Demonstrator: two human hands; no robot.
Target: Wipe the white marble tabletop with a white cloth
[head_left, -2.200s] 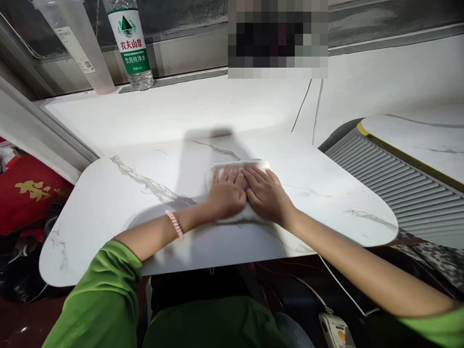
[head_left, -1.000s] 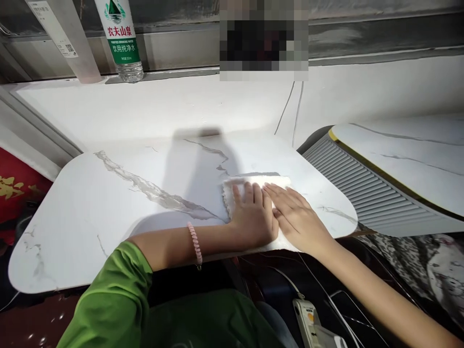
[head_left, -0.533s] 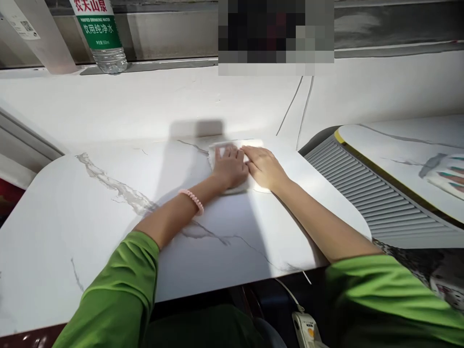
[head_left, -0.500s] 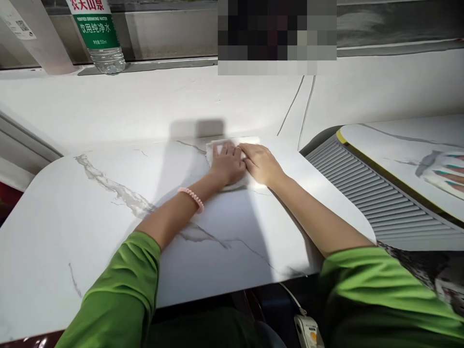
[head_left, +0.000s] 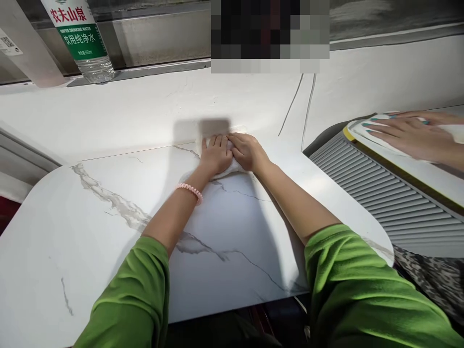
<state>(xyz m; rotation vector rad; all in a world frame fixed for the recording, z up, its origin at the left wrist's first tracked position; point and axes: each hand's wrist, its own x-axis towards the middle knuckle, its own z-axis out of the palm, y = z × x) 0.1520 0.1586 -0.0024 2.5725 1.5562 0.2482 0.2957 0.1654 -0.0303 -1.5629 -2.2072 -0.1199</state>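
Observation:
A white cloth [head_left: 234,170] lies bunched at the far edge of the white marble-patterned table [head_left: 119,270], against the wall. My left hand [head_left: 216,155] presses down on it, fingers close together and pointing at the wall. Tight against it on the right, my right hand [head_left: 249,152] has its fingers bent over the cloth, the fingertips beside my left fingers. Both palms cover most of the cloth. A pink coiled band [head_left: 191,190] circles my left wrist.
On the ledge at upper left stand a water bottle [head_left: 87,46] and a pale translucent container [head_left: 32,48]. To the right, another person's hands [head_left: 409,135] rest on a white cloth on a second table with ribbed grey sides [head_left: 366,193]. Two thin cables [head_left: 304,111] run down the wall.
Both my hands have slid the cloth slightly left and farther toward the wall. The other person's hands have come further into view at right. The view has shifted a little.

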